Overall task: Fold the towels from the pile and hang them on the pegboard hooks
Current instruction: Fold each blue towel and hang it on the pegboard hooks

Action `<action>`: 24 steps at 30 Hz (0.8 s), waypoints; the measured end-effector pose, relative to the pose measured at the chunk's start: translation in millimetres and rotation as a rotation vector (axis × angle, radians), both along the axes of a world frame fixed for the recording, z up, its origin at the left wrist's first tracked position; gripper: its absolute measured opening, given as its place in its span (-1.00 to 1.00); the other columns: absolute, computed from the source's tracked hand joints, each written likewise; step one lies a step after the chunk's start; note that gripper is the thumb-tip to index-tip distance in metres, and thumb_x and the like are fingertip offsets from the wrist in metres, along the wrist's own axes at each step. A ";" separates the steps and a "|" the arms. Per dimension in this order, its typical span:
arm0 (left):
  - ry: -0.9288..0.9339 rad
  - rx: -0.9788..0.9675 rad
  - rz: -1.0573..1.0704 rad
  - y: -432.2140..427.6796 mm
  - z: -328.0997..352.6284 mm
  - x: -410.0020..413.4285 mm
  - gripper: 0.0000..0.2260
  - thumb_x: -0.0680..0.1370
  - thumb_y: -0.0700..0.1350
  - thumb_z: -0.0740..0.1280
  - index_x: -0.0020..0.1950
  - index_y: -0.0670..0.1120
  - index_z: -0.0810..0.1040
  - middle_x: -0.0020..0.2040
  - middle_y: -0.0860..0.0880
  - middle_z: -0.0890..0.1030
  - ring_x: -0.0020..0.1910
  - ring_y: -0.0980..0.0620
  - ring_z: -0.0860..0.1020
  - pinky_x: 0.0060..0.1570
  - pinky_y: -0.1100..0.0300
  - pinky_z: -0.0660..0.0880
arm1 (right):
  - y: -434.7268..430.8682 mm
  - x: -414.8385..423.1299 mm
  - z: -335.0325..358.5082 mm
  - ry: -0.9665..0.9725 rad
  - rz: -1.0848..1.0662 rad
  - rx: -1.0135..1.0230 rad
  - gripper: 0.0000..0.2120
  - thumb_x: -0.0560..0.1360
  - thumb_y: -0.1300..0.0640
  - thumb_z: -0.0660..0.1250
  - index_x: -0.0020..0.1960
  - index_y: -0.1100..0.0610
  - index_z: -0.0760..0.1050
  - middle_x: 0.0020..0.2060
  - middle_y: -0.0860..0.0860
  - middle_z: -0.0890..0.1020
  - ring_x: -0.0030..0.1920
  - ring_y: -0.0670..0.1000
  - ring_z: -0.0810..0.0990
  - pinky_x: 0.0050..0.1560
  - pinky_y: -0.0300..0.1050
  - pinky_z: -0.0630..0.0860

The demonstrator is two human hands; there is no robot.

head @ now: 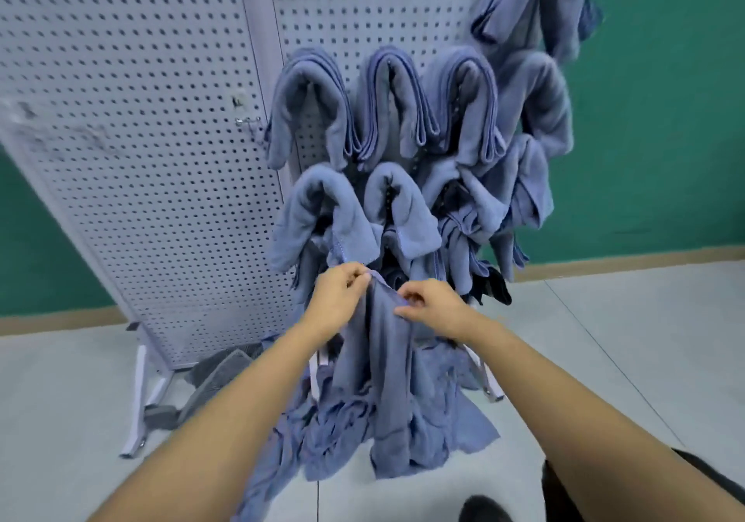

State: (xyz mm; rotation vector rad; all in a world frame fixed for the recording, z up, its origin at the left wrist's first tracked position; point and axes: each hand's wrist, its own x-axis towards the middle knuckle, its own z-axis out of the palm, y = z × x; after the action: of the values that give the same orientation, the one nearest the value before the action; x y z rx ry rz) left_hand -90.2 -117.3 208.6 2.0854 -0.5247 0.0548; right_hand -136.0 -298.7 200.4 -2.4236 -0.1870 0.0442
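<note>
Nothing to read here: no lettering, label, brand or number shows on any surface in this view.

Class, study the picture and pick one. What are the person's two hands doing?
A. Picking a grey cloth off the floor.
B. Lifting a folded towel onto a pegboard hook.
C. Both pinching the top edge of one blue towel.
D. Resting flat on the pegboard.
C: the left hand and the right hand each pinch the upper edge of the same blue towel, which hangs unfolded over the pile.
</note>
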 end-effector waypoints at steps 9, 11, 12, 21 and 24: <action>0.449 -0.327 -0.007 49.9 104.1 -39.3 -0.74 0.49 0.06 0.35 -0.03 -0.12 0.61 -0.07 -0.04 0.66 -0.05 -0.04 0.60 -0.01 0.09 0.49 | 16.4 -26.3 104.6 -0.286 -0.162 0.122 -0.79 0.56 0.24 0.29 -0.26 0.19 0.47 -0.45 0.04 0.46 -0.47 -0.11 0.43 -0.33 -0.22 0.36; 0.478 -0.066 -0.120 63.4 111.6 -52.4 -0.56 0.34 0.25 0.46 0.03 -0.05 0.65 -0.01 0.00 0.69 0.01 0.04 0.64 0.08 0.12 0.54 | 27.4 -25.3 127.6 -0.354 -0.193 0.243 -0.88 0.55 0.28 0.27 -0.12 0.21 0.56 -0.42 0.01 0.52 -0.44 -0.08 0.47 -0.31 -0.21 0.43; 0.482 0.074 -0.146 67.5 113.4 -58.1 -0.49 0.26 0.27 0.51 0.05 -0.04 0.65 0.00 0.01 0.69 0.02 0.04 0.64 0.10 0.11 0.55 | 33.8 -24.5 137.9 -0.372 -0.193 0.296 -0.87 0.54 0.30 0.27 -0.10 0.20 0.59 -0.41 -0.02 0.54 -0.43 -0.08 0.47 -0.31 -0.24 0.45; 0.542 0.129 -0.237 72.1 97.0 -66.4 -0.54 0.35 0.09 0.53 0.19 0.01 0.53 0.10 0.04 0.65 0.10 0.05 0.60 0.15 0.12 0.53 | 94.9 -12.6 165.7 -0.336 -0.015 0.600 -0.83 0.50 0.41 0.29 -0.12 0.21 0.59 -0.30 0.02 0.62 -0.31 -0.08 0.58 -0.15 -0.25 0.59; 0.583 0.068 -0.160 74.2 88.8 -63.6 -0.64 0.46 0.02 0.44 0.21 -0.06 0.54 0.09 -0.02 0.66 0.10 -0.01 0.61 0.20 0.03 0.51 | 104.1 -8.7 152.5 -0.296 0.045 0.625 -0.80 0.50 0.36 0.33 -0.10 0.08 0.57 -0.20 -0.02 0.63 -0.20 -0.07 0.61 0.01 -0.20 0.59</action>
State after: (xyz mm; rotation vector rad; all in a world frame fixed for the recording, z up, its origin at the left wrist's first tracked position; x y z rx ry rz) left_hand -153.7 -43.2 297.5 1.9913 -0.3307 -0.6516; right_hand -144.7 -194.6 352.9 -1.7911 -0.3342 -0.3101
